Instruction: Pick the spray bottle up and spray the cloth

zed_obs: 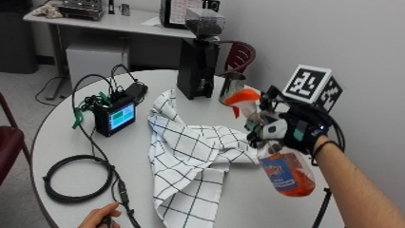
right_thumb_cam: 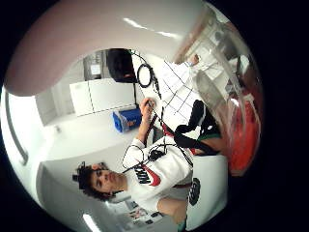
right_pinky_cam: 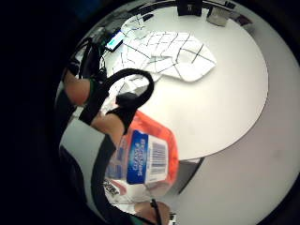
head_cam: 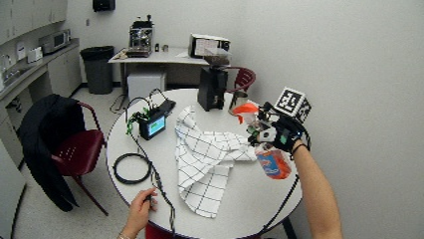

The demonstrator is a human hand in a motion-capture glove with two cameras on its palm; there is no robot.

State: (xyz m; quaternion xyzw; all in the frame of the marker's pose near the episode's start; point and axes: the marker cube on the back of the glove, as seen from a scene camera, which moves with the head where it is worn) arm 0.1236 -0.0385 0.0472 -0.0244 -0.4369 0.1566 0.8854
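At about five o'clock on the round white table (zed_obs: 57, 142), the gloved right hand (zed_obs: 297, 128) holds a clear plastic spray bottle of orange liquid with an orange trigger head (zed_obs: 288, 171) in the air above the tabletop. Its fingers are curled round the bottle's neck just under the trigger head, and the bottle body, with its blue label, hangs tilted below the hand toward the table's near edge. The orange nozzle points toward the table's middle, where the cloth lies. In the little-finger-side palm view the bottle (right_pinky_cam: 145, 159) fills the space close to the palm, label and barcode showing.

At seven o'clock the bare left hand (zed_obs: 101, 219) rests at the table's near edge, touching a black cable. Just beyond it, at eight o'clock, lies a coiled loop of black cable (zed_obs: 76, 179).

The white cloth with a black grid pattern (zed_obs: 190, 161) lies rumpled across the table's centre, running from near the six o'clock edge up toward twelve. At ten o'clock stands a small black box with a lit blue-green screen (zed_obs: 117, 118), wires bunched on top. At twelve to one o'clock stand a tall black coffee grinder (zed_obs: 201, 57) and, just beside it, a shiny metal pitcher (zed_obs: 231, 88).
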